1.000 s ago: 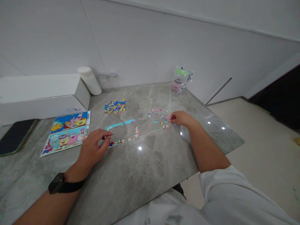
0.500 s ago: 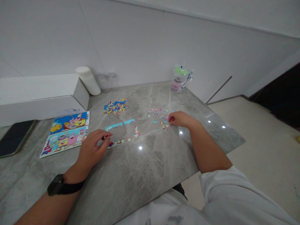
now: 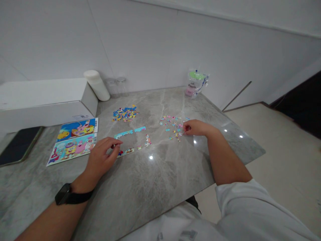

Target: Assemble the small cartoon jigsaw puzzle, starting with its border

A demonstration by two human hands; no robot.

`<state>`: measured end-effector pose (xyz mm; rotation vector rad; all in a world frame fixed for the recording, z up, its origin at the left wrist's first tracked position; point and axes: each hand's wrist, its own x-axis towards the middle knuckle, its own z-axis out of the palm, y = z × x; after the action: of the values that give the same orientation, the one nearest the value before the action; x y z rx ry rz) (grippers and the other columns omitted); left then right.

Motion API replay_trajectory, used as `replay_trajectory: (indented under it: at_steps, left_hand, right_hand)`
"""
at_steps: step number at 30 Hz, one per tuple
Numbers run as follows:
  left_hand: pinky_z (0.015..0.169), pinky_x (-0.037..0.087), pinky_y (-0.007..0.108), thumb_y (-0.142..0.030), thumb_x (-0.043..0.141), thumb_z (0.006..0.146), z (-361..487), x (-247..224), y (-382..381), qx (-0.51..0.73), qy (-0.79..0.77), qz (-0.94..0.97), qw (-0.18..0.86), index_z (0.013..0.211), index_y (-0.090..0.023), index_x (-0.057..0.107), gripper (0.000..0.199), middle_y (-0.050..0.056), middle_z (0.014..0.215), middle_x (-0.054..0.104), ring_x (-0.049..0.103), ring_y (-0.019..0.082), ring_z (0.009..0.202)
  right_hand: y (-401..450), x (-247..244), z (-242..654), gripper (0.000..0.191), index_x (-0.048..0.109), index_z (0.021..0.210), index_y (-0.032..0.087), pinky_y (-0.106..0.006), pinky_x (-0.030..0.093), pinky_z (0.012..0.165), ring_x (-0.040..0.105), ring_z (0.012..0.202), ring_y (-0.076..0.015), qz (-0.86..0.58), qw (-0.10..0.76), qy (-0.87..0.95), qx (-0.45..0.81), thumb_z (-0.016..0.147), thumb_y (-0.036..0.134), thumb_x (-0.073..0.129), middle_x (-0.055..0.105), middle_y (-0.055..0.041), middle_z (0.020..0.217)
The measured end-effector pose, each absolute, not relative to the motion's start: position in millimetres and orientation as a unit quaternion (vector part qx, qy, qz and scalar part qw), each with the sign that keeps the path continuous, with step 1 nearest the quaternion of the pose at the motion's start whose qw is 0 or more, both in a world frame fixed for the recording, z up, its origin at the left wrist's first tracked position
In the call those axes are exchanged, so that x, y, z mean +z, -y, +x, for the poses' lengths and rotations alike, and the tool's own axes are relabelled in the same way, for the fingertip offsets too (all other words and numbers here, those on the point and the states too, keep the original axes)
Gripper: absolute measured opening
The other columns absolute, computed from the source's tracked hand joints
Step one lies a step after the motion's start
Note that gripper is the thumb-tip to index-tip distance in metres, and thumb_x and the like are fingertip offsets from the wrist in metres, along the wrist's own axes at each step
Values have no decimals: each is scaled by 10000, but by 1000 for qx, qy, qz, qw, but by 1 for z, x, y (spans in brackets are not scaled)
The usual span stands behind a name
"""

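Right hand (image 3: 197,128) still at loose pieces (image 3: 168,130), left hand (image 3: 102,156) still by puzzle border (image 3: 139,129); grip unclear in both

White box (image 3: 42,96), at the desk's (image 3: 150,187) far edge: left end cut off by the view; label (image 3: 79,117) print too small to read. Phone (image 3: 21,145): left end likewise cropped. Puzzle border (image 3: 125,133): left part hidden behind left hand (image 3: 103,155). Right hand (image 3: 196,128), among loose pieces (image 3: 168,130) toward the desk's right edge: fingertip contents indiscernible.
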<state>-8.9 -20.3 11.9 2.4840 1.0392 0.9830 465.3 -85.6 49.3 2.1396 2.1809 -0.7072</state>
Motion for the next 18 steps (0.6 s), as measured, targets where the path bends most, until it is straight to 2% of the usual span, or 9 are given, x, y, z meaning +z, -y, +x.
replay_trajectory:
  at_steps: [3,7,10,12,18]
  left_hand:
    - [837,530,378,-334,572,981,-7,13,21,339,-363,857,138,951,-221,741,206,45,873,732,682,221,833]
    - [835,524,377,-316,552,992,-5,17,24,344,-357,857,141,952,-215,742,219,50,868,726,673,214,828]
    - [837,519,376,-303,547,998,-5,18,27,360,-350,852,148,976,-210,739,214,57,875,722,667,212,837]
    - [841,520,377,-303,552,998,-4,18,28,361,-349,851,157,998,-214,737,205,59,887,723,665,212,843]
    - [831,505,375,-354,587,1017,-3,18,30,375,-350,837,191,1009,-218,720,191,61,904,709,638,203,831]
  right_hand:
    - [88,59,464,140,690,832,217,-273,424,676,609,736,-160,656,-64,-689,-303,819,355,710,716,-3,803]
    - [82,66,434,345,651,833,209,-291,445,700,578,724,-153,599,-239,-645,-410,766,527,767,663,9,776]
    - [71,67,390,421,626,796,207,-295,448,719,567,732,-142,548,-353,-609,-452,712,561,838,642,18,777]
    - [64,69,357,427,628,789,207,-285,427,694,540,704,-128,517,-386,-595,-480,697,547,869,623,29,756]
    - [45,73,264,412,628,794,222,-270,375,610,480,622,-113,443,-411,-565,-562,683,518,892,579,52,683]
